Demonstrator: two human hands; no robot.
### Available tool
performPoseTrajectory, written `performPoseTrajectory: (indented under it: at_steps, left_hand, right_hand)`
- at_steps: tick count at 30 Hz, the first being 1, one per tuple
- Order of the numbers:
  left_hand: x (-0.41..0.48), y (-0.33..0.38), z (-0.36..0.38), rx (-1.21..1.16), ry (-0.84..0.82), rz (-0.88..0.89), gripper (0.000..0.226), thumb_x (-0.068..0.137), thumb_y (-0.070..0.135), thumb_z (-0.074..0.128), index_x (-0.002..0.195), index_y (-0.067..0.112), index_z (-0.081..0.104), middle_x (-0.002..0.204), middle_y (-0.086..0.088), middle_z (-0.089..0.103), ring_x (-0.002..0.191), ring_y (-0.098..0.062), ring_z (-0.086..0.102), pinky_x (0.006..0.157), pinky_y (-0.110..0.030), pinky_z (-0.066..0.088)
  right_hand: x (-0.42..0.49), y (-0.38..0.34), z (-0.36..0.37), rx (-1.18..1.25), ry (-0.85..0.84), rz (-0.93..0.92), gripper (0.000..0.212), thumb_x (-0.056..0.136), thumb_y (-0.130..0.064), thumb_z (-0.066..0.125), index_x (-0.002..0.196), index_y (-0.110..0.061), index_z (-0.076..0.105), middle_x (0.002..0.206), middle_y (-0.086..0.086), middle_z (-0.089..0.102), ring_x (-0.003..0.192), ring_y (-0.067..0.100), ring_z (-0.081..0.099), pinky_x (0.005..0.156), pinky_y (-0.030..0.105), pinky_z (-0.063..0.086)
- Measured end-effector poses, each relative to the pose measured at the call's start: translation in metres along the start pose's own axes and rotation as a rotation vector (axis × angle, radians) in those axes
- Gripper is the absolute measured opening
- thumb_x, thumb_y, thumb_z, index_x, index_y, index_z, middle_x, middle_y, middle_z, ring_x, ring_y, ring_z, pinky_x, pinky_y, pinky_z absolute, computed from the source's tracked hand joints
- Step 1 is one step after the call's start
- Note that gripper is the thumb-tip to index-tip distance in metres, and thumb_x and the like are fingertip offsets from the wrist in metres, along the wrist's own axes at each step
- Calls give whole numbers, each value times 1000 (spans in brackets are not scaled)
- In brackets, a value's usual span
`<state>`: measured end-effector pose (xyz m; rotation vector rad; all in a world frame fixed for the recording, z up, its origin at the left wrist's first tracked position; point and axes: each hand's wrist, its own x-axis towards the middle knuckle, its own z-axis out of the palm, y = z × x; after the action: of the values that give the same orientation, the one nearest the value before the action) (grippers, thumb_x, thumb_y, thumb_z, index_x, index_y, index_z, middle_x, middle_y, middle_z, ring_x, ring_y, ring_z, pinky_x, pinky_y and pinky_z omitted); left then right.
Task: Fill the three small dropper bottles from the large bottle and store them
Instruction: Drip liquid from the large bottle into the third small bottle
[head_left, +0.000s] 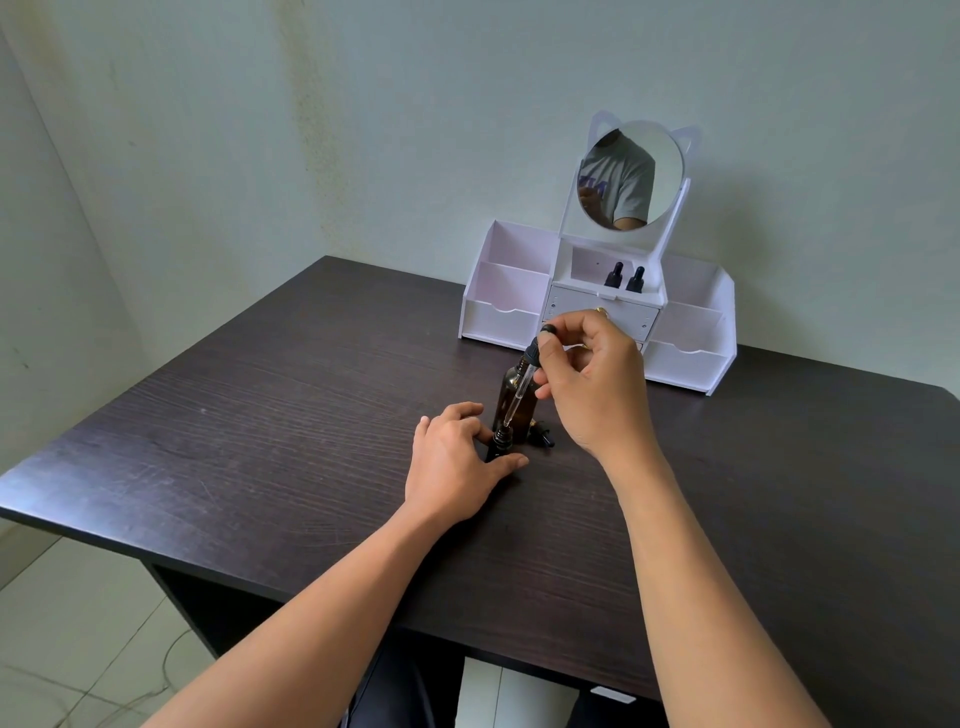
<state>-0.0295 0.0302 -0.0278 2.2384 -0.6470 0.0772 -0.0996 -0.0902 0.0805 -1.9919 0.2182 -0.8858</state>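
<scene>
Two bare forearms reach in from 6 o'clock over a dark wood-grain desk (260, 426). At the centre, the left hand (451, 457) pinches the small dropper bottle (500, 442) between thumb and fingertips, apparently to steady it upright on the desk with its mouth open. Just above, toward 1 o'clock, the right hand (592, 379) grips the black bulb of a glass dropper (519, 392), tilted so that its tip sits at the small bottle's mouth, seemingly to deliver liquid. Directly behind stands the large amber bottle (511, 397), uncapped; its level cannot be read. A small black dropper cap (543, 436) lies on the desk beside it at 3 o'clock, likely the small bottle's own.

At 12 o'clock, against the wall, a white organiser (509, 306) with a round mirror (631, 174) holds two capped dropper bottles (625, 278) in its upper middle compartment. Its side compartments look empty. Judging by that, this is the third and last bottle to fill.
</scene>
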Motion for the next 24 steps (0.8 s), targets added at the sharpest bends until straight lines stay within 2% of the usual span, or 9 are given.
performPoseTrajectory:
  at_steps: [7,16,24]
  left_hand:
    - [0,-1,0,-3,-1,-1,42,73,60,77,95,24,72,145,9,49,133,-13,41,121,-45,15]
    - [0,0,0,0,-5,-1,39,74,59,77,93,25,71,145,9,49,133,-12,42,121,-48,16]
    - [0,-1,1,-4,3,11,39,72,59,77,90,25,71,143,9,50,131,-12,44,121,-47,17]
  right_hand:
    - [1,0,0,-27,-6,3,3,97,-17,62,98,-21,62,84,-5,66,64,16,70,60,37,62]
    - [1,1,1,-20,-21,19,2,98,-17,62,97,-19,63,82,-2,67,66,15,70,58,29,60]
    - [2,4,1,-9,-28,24,3,97,-17,62,96,-19,64,85,1,67,65,15,70,57,29,60]
